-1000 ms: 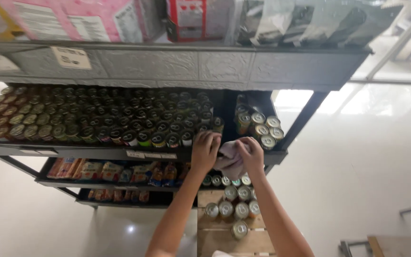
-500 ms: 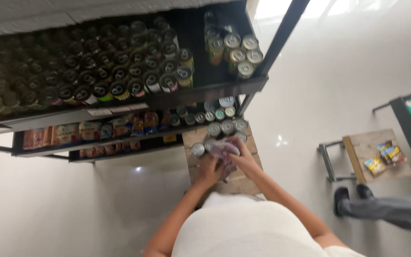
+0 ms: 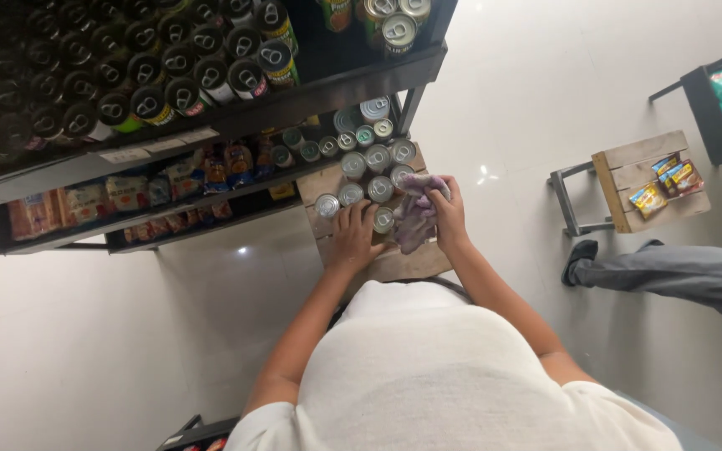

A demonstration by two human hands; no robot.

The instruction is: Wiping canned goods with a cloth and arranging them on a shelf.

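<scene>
Purple cloth (image 3: 415,219) is bunching under the right hand (image 3: 449,213), which is closing its fingers around the crumpled fabric just right of centre in the frame, while the left hand (image 3: 355,238) is lying beside it with fingers spread flat, gripping nothing and touching the tops of the nearest cans (image 3: 367,171). Those silver-lidded cans are standing upright in rows on a low wooden crate (image 3: 399,263) on the floor, and both hands are now working down there; a second ago they were up at the edge of the middle shelf, so the wiping appears to be moving from the shelf stock to the cans on the crate. Above the hands, toward the top of the frame, the black shelf edge (image 3: 336,88) is jutting out over the far cans, leaving little headroom at the back rows. Open pale floor (image 3: 495,108) is stretching to the right of the crate, giving free room on that side. Farther right, a small wooden stool (image 3: 637,179) is carrying snack packets, and another person's grey trouser leg (image 3: 662,271) is reaching in from the right edge.
</scene>
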